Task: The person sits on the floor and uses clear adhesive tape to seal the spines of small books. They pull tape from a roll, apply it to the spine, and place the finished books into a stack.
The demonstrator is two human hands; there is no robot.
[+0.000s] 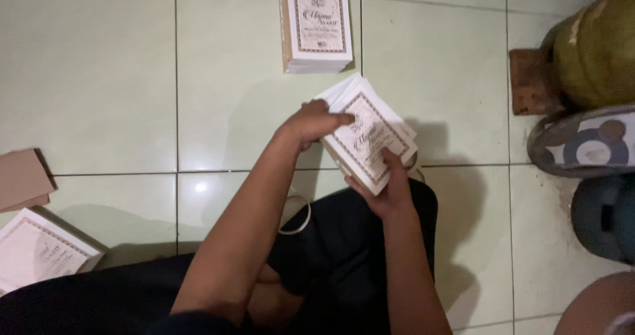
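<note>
Down over the tiled floor (99,77), the right hand (387,193) is clamped under a bundle of white booklets (370,140) (brown-bordered covers), held above the lap. The left hand (311,123) rests fingers together on the top cover. Another stack (316,24) lies beyond.

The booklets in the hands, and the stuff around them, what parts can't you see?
Head view only:
- Held booklets: lower ones are covered by the top one; left hand and right hand cover parts of it.
- Pile of booklets on the floor: top cut off by the picture edge.
- Booklets at lower left: cut off by the edge.
- Green round thing at right: cut off, too dark to tell.
- Cover patterns: too small and blurred.
</note>
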